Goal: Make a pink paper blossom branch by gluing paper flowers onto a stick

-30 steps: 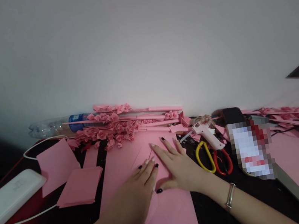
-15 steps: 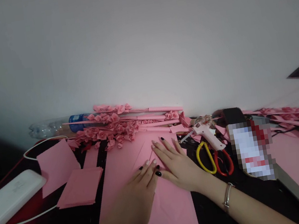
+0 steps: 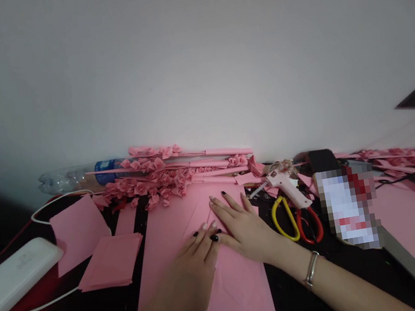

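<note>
A long pink paper sheet (image 3: 248, 302) lies on the dark table in front of me. Thin straight edges or creases show on its upper part, near my fingertips; whether they belong to a separate smaller piece, I cannot tell. My left hand (image 3: 197, 263) lies on the paper with fingers stretched out and close together. Beside it, my right hand (image 3: 243, 229) presses flat on the paper, fingers spread and pointing away from me. Its thumb touches or overlaps the left fingertips. Neither hand grips anything, and the paper beneath both palms is hidden.
Pink paper flowers (image 3: 149, 186) lie behind the sheet, beside a plastic bottle (image 3: 68, 180). Right are a glue gun (image 3: 288, 189), scissors (image 3: 285, 219) and a blurred-out phone (image 3: 348, 211). Left are stacked pink squares (image 3: 109, 262) and a white power bank-like block (image 3: 21, 277).
Both hands stay in nearly the same place on the paper. The right thumb has shifted very slightly left and up; the whole view has moved a little.
</note>
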Action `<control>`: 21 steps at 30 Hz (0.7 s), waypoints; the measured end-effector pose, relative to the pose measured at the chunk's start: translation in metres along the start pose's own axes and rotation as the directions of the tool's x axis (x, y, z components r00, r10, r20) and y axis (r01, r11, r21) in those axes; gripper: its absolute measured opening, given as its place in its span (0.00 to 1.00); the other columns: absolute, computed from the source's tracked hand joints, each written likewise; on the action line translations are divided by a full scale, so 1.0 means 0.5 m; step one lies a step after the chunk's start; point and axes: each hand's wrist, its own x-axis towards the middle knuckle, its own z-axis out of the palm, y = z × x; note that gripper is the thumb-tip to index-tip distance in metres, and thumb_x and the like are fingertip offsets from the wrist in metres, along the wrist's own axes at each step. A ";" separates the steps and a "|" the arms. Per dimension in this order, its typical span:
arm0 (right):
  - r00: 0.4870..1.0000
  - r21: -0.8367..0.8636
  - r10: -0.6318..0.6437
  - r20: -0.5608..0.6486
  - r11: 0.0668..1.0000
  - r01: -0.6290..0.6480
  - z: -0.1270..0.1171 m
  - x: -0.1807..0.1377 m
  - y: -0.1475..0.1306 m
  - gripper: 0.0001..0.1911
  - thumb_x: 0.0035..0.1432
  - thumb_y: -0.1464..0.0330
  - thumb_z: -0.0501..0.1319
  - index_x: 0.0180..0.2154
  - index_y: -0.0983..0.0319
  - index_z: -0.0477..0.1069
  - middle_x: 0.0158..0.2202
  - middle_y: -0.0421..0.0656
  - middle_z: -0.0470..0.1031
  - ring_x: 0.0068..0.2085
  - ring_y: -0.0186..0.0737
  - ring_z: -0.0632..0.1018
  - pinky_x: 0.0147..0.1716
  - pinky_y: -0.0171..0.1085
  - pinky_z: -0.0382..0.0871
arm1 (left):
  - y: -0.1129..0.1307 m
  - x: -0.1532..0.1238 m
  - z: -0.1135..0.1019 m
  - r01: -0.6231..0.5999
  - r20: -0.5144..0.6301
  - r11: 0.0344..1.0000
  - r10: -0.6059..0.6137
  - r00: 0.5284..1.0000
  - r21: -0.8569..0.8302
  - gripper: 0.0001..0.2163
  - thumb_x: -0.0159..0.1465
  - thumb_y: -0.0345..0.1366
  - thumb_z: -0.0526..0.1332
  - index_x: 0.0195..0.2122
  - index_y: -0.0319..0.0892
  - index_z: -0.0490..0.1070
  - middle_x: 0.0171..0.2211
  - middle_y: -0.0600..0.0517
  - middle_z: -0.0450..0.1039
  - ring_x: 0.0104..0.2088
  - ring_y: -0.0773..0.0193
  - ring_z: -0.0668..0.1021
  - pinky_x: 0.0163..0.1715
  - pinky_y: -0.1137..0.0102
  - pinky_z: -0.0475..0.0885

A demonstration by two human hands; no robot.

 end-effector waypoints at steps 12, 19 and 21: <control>0.994 -0.062 -0.078 -0.075 0.995 0.073 0.011 0.001 -0.012 0.30 0.70 0.58 0.50 0.65 0.69 0.56 0.69 0.54 0.53 0.70 0.54 0.52 0.65 0.64 0.45 | 0.003 0.002 0.002 0.004 -0.017 1.000 -0.004 1.000 -0.018 0.22 0.63 0.22 0.49 0.58 0.33 0.68 0.63 0.38 0.64 0.65 0.51 0.65 0.64 0.56 0.62; 0.994 -0.057 -0.090 -0.059 0.995 0.087 0.015 -0.001 0.000 0.26 0.71 0.64 0.47 0.66 0.66 0.56 0.69 0.48 0.55 0.70 0.54 0.51 0.65 0.66 0.41 | -0.009 0.001 0.006 -0.018 0.036 1.000 0.018 0.999 -0.025 0.29 0.57 0.21 0.50 0.62 0.29 0.60 0.66 0.36 0.58 0.66 0.50 0.62 0.63 0.57 0.62; 0.995 -0.058 -0.081 -0.059 0.995 0.078 0.017 -0.002 0.000 0.26 0.71 0.66 0.46 0.66 0.65 0.55 0.69 0.48 0.55 0.70 0.53 0.52 0.65 0.66 0.43 | -0.018 -0.001 0.018 -0.017 0.015 0.999 0.018 1.000 -0.034 0.33 0.54 0.20 0.50 0.64 0.29 0.57 0.68 0.35 0.54 0.67 0.51 0.61 0.63 0.59 0.63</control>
